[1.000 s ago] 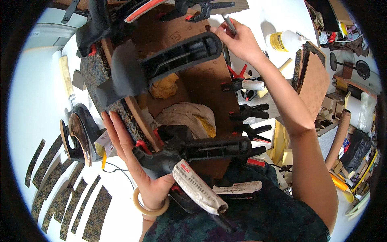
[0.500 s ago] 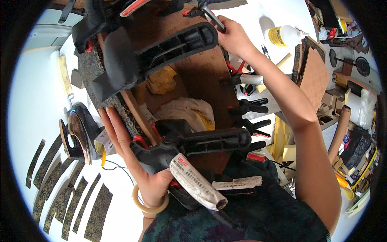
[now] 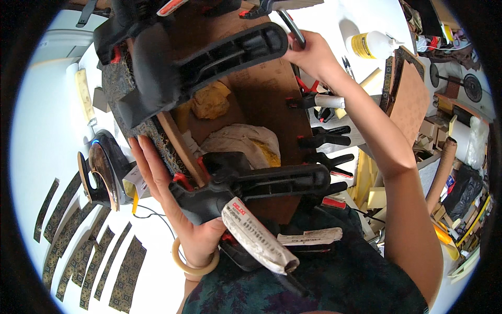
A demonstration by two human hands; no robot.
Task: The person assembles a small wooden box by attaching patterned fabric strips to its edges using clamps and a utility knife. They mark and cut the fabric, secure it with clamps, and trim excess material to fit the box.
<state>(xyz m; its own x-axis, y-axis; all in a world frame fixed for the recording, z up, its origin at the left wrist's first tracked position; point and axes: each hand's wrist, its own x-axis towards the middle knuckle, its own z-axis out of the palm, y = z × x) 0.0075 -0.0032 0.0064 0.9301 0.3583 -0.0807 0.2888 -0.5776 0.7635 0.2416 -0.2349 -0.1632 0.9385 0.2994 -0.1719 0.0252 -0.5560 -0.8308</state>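
Observation:
A brown board box with a patterned dark covering along its left wall leans before me, ringed by black spring clamps with red jaw pads. Inside it lie a yellowish lump and a whitish cloth-like bundle. My left hand braces the box's near left side, fingers laid along the wall and thumb beside a lower clamp. At the far right corner, my right hand closes around a slim dark tool with a shiny edge; its exact kind is unclear.
Patterned strips lie on the white table at left, near a clothes iron with a cord. A white glue bottle lies beyond my right hand. Brown boards lean at right, above cluttered scraps and a cardboard tube.
My right hand has shifted slightly right and nearer with the slim tool, away from the clamp at the far edge. My left hand and the box have barely moved.

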